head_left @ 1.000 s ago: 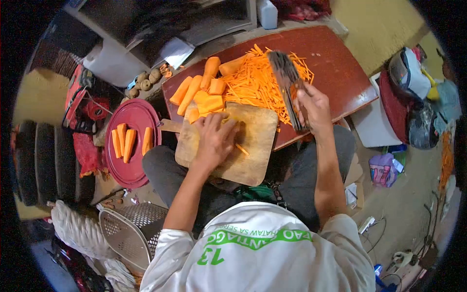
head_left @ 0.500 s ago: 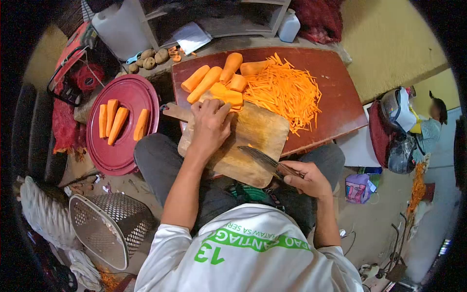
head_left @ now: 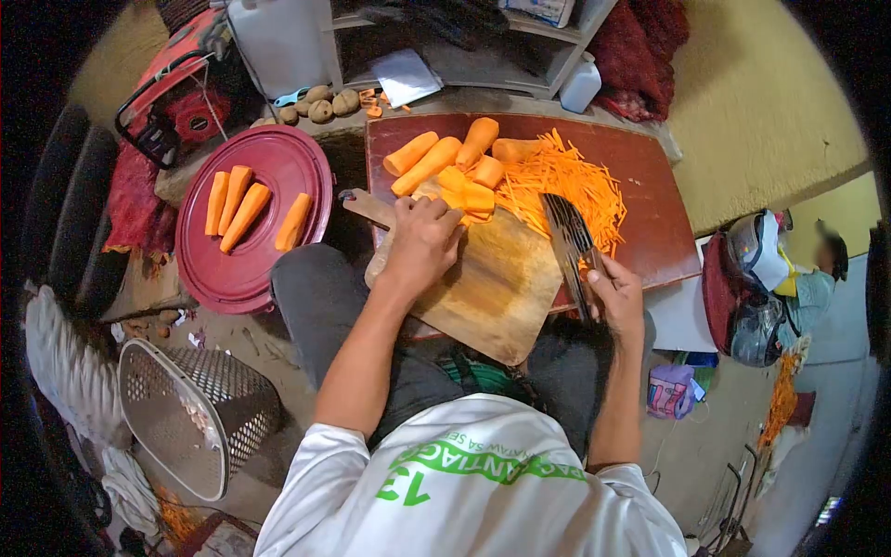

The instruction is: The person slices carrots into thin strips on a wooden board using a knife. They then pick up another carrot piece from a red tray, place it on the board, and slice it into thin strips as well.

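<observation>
My left hand [head_left: 424, 246] rests on the upper left of the wooden cutting board [head_left: 501, 297], its fingers curled down at the cut carrot slices [head_left: 471, 197]. What lies under the fingertips is hidden. In my right hand [head_left: 614, 295] is the handle of a knife [head_left: 568, 227], whose dark blade, blurred, points up beside the pile of carrot strips [head_left: 585, 186] at the board's right edge. Several whole peeled carrots [head_left: 427, 165] lie behind the board on the red table [head_left: 659, 213].
To the left, a round red lid [head_left: 255, 288] bears several peeled carrots [head_left: 246, 218]. Potatoes [head_left: 320, 111] and a white paper [head_left: 406, 77] are behind it. A perforated basket [head_left: 251, 399] lies at lower left. Bags and a helmet [head_left: 756, 330] are at right.
My right hand has moved the knife from over the board up and right to the strips, with the blade turned upward. My left hand stays by the slices. The whole view has shifted slightly.
</observation>
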The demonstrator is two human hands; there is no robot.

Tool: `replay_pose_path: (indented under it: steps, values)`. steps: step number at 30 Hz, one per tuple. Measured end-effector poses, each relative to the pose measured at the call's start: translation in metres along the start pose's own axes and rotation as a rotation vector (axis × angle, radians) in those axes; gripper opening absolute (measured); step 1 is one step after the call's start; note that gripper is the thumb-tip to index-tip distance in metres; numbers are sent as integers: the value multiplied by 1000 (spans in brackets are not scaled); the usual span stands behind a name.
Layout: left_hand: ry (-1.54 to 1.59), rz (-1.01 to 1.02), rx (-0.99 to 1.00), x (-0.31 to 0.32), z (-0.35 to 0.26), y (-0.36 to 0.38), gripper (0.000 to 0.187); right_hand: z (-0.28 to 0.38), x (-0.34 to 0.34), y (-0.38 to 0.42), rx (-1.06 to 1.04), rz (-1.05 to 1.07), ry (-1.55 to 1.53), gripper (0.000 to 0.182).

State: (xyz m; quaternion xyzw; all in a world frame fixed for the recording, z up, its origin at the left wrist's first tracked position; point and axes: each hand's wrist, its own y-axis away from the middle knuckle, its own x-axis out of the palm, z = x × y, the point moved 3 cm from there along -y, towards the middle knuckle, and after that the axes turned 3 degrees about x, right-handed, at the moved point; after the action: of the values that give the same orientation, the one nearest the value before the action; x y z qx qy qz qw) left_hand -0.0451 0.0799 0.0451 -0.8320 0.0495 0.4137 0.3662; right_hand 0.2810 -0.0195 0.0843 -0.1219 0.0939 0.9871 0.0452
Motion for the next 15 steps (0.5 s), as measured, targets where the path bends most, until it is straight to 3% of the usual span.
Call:
replay_pose_path:
  steps: [11, 13, 15]
  values:
    - [57, 7, 39, 3, -9, -1, 22, -5, 25, 29, -7, 11, 252, 44]
    - [49, 3, 43, 7, -9, -2, 16, -2, 30, 23, -16, 93, 447, 42]
    - [53, -13, 53, 9, -8, -3, 13, 4, 34, 25, -53, 74, 401, 41]
